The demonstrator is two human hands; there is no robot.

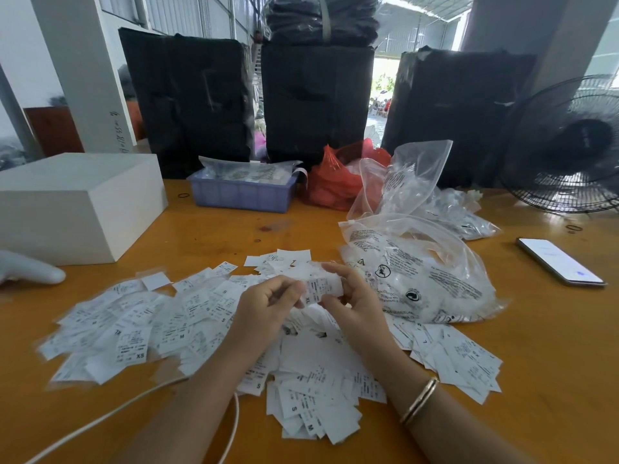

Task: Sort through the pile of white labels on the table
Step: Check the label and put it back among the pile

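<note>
A wide pile of white labels (pixel 187 323) printed with size letters covers the near half of the orange table (pixel 552 346). Above the middle of the pile, both hands hold one white label (pixel 320 288) marked XL. My left hand (pixel 268 303) pinches its left end with curled fingers. My right hand (pixel 351 296) pinches its right end between thumb and fingertips. A gold bangle sits on my right wrist.
Clear plastic bags (pixel 425 279) with more labels lie to the right. A phone (pixel 561 261) lies far right, a white box (pixel 77 202) far left, a blue tray (pixel 241 192) and a red bag (pixel 335 182) behind. A white cable (pixel 110 416) runs along the near edge. A fan (pixel 569 145) stands at the right.
</note>
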